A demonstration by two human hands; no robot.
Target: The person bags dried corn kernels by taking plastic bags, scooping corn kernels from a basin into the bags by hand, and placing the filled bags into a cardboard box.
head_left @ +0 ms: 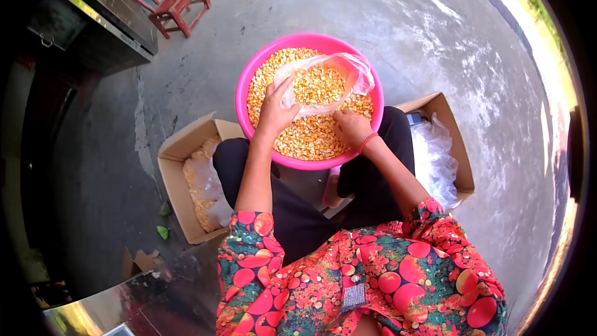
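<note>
A pink basin (246, 123) full of yellow corn kernels (311, 139) rests in front of my knees. Over the corn lies a clear plastic bag (360, 74) with its mouth spread wide, and kernels show through the opening. My left hand (277, 109) grips the bag's left rim between thumb and fingers. At the lower right of the bag's mouth is my right hand (352, 128), its fingers curled down at the kernels by the bag's edge; whatever they hold is hidden. A red bracelet (367, 142) circles my right wrist.
An open cardboard box (176, 182) with corn and plastic stands left of my legs. Another box (463, 171), holding clear plastic bags (433, 160) and a dark object, stands right. A red wooden chair (177, 9) with a cup on it is at the upper left, beside a dark cabinet.
</note>
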